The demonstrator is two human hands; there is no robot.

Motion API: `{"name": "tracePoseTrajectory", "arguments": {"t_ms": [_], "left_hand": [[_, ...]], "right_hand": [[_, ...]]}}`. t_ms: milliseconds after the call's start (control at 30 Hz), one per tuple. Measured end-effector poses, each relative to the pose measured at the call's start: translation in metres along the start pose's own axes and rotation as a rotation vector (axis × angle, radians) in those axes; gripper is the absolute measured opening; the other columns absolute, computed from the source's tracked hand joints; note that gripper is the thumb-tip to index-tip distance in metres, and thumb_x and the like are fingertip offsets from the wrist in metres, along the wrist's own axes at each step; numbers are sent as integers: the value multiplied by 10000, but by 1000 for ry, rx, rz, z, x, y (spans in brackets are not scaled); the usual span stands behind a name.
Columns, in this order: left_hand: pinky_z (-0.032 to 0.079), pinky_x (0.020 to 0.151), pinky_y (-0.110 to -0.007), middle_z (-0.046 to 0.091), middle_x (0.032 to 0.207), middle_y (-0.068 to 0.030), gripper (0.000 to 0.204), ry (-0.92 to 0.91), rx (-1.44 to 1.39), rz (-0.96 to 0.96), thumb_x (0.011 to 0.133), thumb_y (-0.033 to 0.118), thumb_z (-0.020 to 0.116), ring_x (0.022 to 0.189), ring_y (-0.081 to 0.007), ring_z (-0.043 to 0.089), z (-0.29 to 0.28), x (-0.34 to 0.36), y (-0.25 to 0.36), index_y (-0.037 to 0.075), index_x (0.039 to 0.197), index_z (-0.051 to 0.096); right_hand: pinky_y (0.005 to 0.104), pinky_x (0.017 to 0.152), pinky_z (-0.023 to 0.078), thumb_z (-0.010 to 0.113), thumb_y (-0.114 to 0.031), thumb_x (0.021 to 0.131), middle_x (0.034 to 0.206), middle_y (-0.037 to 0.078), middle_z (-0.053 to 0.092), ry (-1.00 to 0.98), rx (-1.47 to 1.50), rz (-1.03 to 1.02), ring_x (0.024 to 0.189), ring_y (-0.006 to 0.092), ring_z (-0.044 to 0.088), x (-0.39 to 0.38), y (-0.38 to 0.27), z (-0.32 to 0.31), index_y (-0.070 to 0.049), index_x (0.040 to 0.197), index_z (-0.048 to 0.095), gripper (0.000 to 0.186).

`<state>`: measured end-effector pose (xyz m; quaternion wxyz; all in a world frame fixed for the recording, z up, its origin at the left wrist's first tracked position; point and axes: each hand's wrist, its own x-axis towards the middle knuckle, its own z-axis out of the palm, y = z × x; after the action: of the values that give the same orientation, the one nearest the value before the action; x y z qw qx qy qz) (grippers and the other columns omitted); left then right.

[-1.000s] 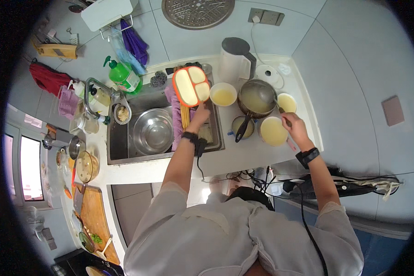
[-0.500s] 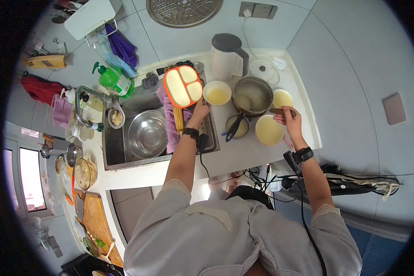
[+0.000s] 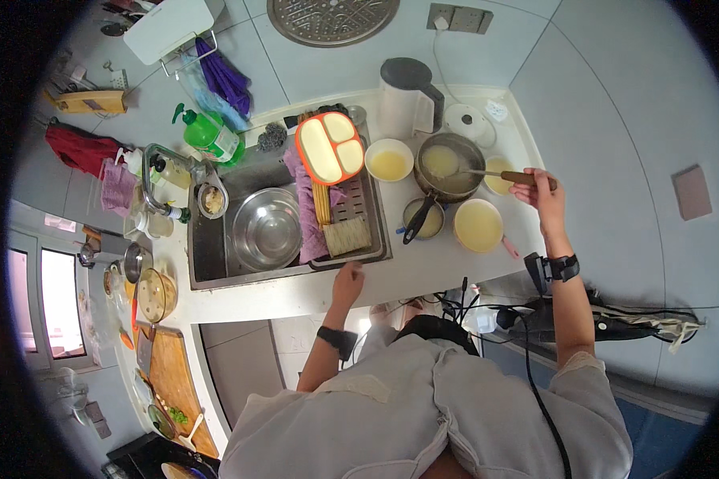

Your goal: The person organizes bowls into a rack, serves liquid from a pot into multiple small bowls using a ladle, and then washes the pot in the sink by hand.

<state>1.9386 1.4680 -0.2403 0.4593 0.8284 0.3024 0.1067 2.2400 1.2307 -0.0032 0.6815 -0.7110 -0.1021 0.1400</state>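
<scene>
My right hand (image 3: 540,195) is closed around the brown handle of a ladle (image 3: 527,178). Its metal shaft crosses the pot's rim, and its bowl end sits inside a dark saucepan (image 3: 473,185) holding pale yellowish liquid. Around the saucepan stand a bowl (image 3: 388,164) on the left, a bowl (image 3: 499,182) partly behind the ladle, a bowl (image 3: 478,227) in front and a small cup (image 3: 430,224) under the pan's black handle; all contain similar liquid. My left hand (image 3: 348,283) rests by the sink's front edge, fingers curled, nothing visible in them, near a beige scrubber (image 3: 347,236).
Left of the bowls is the sink (image 3: 204,259) with a steel basin (image 3: 267,230), a purple cloth (image 3: 305,203) and an orange-rimmed divided plate (image 3: 330,152). An electric kettle (image 3: 405,100) stands at the back. A pink-handled utensil (image 3: 510,247) lies near the front bowl.
My left hand has drawn back from beside the divided plate to the counter's front edge, uncovering the beige scrubber. My right hand has shifted right, and the ladle's shaft now shows over the saucepan.
</scene>
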Motion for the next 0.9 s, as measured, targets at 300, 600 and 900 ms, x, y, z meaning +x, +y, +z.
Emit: {"name": "tracePoseTrajectory", "arguments": {"t_ms": [300, 600, 900], "left_hand": [[376, 365, -231, 559, 541, -76, 225, -384, -290, -464, 778, 209, 526, 405, -114, 493, -36, -37, -34, -3, 713, 568], [344, 336, -227, 541, 507, -62, 287, -358, -376, -494, 814, 249, 503, 382, -115, 492, -40, -36, -31, 15, 661, 566], [362, 344, -228, 557, 533, -69, 309, -402, -403, -493, 825, 277, 484, 398, -131, 526, -39, -32, -35, 4, 710, 570]], "right_hand": [[258, 620, 506, 414, -252, 874, 822, 175, 599, -99, 29, -30, 710, 227, 620, 21, -27, 35, 46, 955, 511, 324], [242, 641, 484, 514, -108, 839, 904, 94, 575, -316, -58, -200, 775, 170, 593, 16, 38, 83, 24, 975, 536, 191], [294, 654, 468, 579, -30, 727, 899, 132, 580, -454, -810, -797, 756, 280, 577, -25, 20, 66, -56, 921, 589, 196]]}}
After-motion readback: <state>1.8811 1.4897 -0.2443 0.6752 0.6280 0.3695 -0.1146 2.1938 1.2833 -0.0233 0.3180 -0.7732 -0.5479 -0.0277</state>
